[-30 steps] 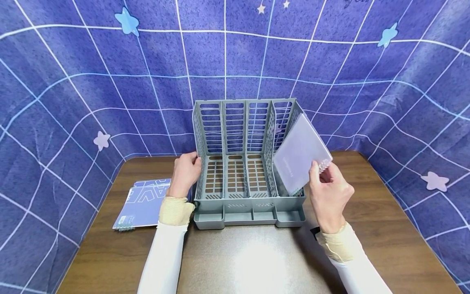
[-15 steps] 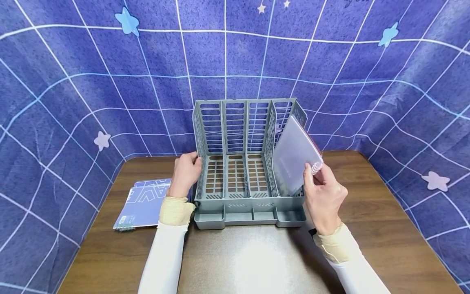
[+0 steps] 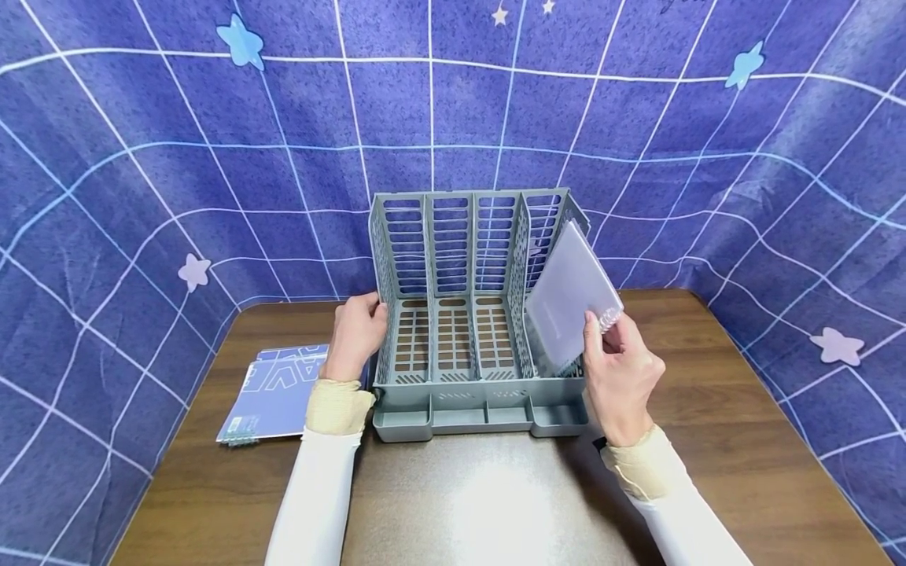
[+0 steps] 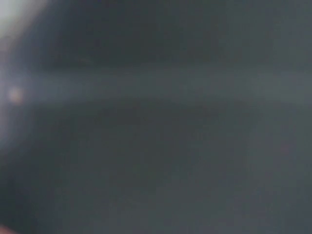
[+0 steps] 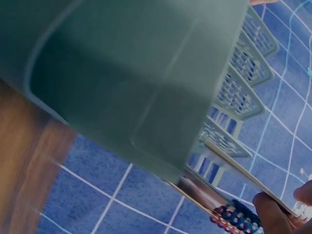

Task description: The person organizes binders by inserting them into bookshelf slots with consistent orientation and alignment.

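Head camera: looks forward and down from the near side over the grey organizer and right hand. Left wrist camera: very near a blurred dark surface. Right wrist camera: tilted, close to the organizer's near right end; shares organizer and right hand with head view.

Gridded blue cloth printed with stars hangs behind and beside a brown wood-grain table.
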`<state>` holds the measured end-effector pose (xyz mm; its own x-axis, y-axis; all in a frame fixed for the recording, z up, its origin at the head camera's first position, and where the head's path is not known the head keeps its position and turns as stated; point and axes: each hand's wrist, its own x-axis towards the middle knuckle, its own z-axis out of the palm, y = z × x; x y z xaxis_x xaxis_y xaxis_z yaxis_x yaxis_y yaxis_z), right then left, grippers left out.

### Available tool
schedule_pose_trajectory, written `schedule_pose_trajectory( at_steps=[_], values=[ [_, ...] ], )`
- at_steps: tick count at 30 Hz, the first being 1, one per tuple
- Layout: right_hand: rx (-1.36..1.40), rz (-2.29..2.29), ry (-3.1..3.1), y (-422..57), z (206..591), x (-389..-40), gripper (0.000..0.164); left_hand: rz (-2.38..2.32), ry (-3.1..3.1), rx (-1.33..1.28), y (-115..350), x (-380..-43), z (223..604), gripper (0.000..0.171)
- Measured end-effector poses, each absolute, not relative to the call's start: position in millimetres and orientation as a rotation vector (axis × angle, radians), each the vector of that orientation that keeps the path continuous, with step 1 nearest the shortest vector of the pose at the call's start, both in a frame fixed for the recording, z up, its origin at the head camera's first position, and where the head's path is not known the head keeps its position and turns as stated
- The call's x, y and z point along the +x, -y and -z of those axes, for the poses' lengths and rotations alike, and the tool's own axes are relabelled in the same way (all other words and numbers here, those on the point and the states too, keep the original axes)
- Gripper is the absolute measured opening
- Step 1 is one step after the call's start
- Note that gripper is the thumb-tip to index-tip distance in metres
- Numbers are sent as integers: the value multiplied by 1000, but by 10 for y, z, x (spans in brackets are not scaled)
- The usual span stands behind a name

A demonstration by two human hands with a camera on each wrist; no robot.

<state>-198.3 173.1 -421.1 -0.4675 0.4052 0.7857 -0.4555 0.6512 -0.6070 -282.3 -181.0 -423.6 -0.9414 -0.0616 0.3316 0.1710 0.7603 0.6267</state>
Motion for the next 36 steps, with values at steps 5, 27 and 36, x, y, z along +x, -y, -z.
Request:
schedule_pose_trajectory(
  at_steps=[5, 27, 36],
  values=[
    [43, -1016, 1835, -1713, 4291, -2016, 24, 985, 2634, -78, 1813, -2821, 4230, 29],
    [38, -1061, 1742, -1669, 4328, -2044, 24, 967, 2626, -87, 1804, -2828, 4221, 31],
    [56, -1037, 1756, -1476, 4131, -1898, 18, 963, 2614, -79, 1805, -2836, 4221, 31]
  ],
)
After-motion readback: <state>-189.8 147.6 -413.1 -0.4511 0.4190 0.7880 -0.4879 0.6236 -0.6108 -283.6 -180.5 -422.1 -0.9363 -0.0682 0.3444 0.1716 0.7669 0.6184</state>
